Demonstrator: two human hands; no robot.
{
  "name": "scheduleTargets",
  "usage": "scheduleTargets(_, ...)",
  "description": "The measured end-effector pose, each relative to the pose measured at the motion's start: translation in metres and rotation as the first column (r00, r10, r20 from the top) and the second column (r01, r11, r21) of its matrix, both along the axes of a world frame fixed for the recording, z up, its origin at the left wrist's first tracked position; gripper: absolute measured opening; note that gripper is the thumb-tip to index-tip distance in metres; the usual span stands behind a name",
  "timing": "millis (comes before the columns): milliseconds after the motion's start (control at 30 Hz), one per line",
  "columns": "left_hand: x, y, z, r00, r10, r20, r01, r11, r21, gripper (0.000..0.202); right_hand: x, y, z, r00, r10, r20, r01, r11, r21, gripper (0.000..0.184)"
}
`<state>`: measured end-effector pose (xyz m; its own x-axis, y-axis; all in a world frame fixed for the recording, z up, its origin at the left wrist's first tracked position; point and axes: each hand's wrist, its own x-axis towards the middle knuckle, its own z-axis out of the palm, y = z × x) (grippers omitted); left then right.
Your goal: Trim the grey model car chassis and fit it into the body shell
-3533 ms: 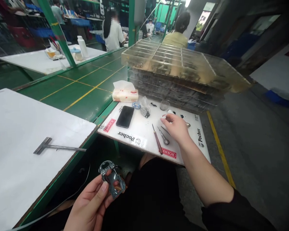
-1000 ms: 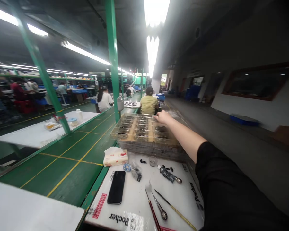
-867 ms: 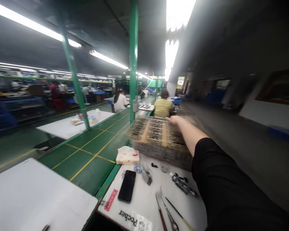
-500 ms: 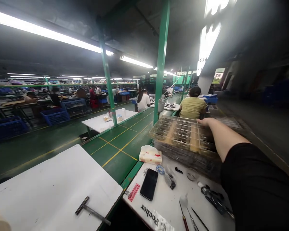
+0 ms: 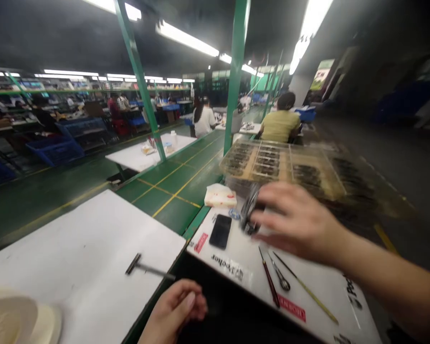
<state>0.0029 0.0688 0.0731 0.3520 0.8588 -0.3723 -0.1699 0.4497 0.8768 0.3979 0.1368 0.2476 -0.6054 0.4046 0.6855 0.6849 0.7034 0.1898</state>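
Note:
My right hand (image 5: 297,220) is over the white work board, smeared by motion, with fingers bent at a dark shiny piece (image 5: 250,210) that appears to be in its grip; its exact kind is too blurred to name. Low in the middle, my left hand (image 5: 181,306) is loosely curled at the board's edge, with nothing visible in it. Behind my right hand stands a clear compartment tray (image 5: 286,157) of dark parts. In front of that hand lie a red-handled pointed tool (image 5: 270,282), a metal tool with a rounded end (image 5: 281,277) and a thin yellow-handled tool (image 5: 308,289).
A black phone (image 5: 220,231), a tissue pack (image 5: 220,197) and a blue tape roll (image 5: 234,214) lie on the board. A T-shaped metal tool (image 5: 146,267) rests on the white table at left. A green post (image 5: 236,71) rises ahead; a co-worker (image 5: 280,119) sits beyond the tray.
My right hand has come back from the far side of the tray to above the board, a dark piece now at its fingers. My left hand has entered from below. The view has tilted down.

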Motion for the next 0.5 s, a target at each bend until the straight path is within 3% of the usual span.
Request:
scheduleTargets(67, 0.01, -0.004, 0.008, 0.956, -0.093, 0.279, 0.111, 0.993, -0.047, 0.066, -0.06, -0.044, -0.046, 0.963, 0.267, 0.038, -0.264, 0.963, -0.057, 0.025)
scheduleTargets(100, 0.013, -0.005, 0.012, 0.912, -0.139, 0.386, 0.176, 0.982, -0.061, 0.069, -0.084, -0.061, -0.068, 0.949, 0.315, 0.005, -0.312, 0.943, -0.115, 0.025)
scheduleTargets(200, 0.017, -0.007, 0.017, 0.843, -0.189, 0.504, 0.278, 0.955, -0.107, 0.057, -0.131, -0.088, -0.123, 0.936, 0.298, -0.189, -0.334, 0.922, -0.198, 0.023)
scheduleTargets(267, 0.013, -0.01, 0.013, 0.833, -0.182, 0.522, 0.295, 0.945, -0.142, 0.053, -0.142, -0.096, -0.146, 0.93, 0.25, -0.27, -0.315, 0.92, -0.232, 0.02)
scheduleTargets(367, 0.001, -0.019, 0.001, 0.84, -0.125, 0.528, 0.258, 0.948, -0.186, 0.058, -0.144, -0.104, -0.156, 0.933, 0.205, -0.297, -0.293, 0.91, -0.292, 0.014)
scheduleTargets(500, -0.014, -0.031, -0.006, 0.867, -0.01, 0.498, 0.14, 0.965, -0.223, 0.061, -0.125, -0.119, -0.135, 0.846, 0.14, -0.514, -0.371, 0.847, -0.38, 0.033)
